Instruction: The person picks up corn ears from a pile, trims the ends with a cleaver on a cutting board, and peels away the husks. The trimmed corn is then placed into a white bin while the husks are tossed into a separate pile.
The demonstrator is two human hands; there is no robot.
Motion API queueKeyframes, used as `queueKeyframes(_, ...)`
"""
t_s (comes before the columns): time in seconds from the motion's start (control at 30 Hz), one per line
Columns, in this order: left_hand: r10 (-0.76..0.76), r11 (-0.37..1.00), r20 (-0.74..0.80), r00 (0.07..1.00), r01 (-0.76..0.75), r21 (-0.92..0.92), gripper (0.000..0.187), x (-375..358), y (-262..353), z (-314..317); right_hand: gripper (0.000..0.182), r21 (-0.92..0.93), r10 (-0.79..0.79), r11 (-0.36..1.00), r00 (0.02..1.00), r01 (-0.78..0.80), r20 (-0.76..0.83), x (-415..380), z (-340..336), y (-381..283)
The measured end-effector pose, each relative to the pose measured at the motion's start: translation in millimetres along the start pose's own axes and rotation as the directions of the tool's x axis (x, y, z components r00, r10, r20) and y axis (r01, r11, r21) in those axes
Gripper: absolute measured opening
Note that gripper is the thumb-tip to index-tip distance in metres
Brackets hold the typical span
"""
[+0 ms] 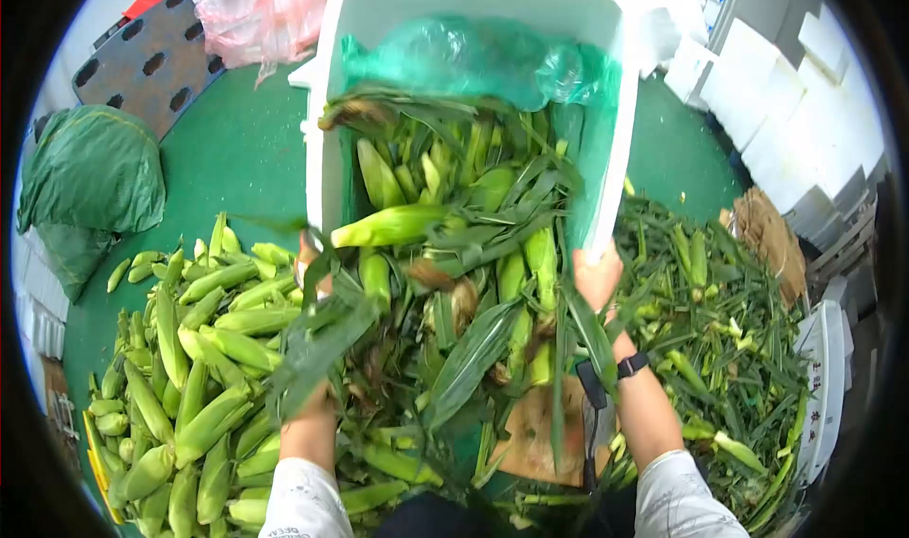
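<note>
A white foam box [611,150], lined with a green plastic bag [445,55], is tipped toward me. Unhusked corn ears [393,225] and long loose leaves spill over its near side. At the box's right front corner, my right hand [598,275] is closed on the rim. My left hand [311,263] holds the left side of the box, its fingers partly hidden behind corn leaves [327,349]. A dark watch sits on my right wrist. Beneath the spill, a brown cardboard piece [540,434] shows on the floor, with a dark, long-handled object [593,386] beside it.
Trimmed corn ears [208,349] form a large pile at left. Stripped leaves and husks [710,349] are heaped at right, near a brown sack [772,240]. Further back are a green sack [90,173], a grey pallet [151,60], pink plastic [260,22] and stacked white foam boxes [757,93].
</note>
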State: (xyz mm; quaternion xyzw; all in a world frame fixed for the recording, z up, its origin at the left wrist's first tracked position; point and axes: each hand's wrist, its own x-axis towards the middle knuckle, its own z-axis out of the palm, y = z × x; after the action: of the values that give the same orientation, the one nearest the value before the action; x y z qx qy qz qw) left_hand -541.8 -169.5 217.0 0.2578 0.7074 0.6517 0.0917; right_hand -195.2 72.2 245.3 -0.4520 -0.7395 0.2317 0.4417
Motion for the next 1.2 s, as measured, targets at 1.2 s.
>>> queueKeyframes(1.2, -0.087, 0.361, 0.56, 0.824, -0.498, 0.789, 0.06, -100.4, 143.6, 279.9, 0.057, -0.618, 0.595, 0.779, 0.433, -0.105, 0.677, -349.2, -235.6, 161.6)
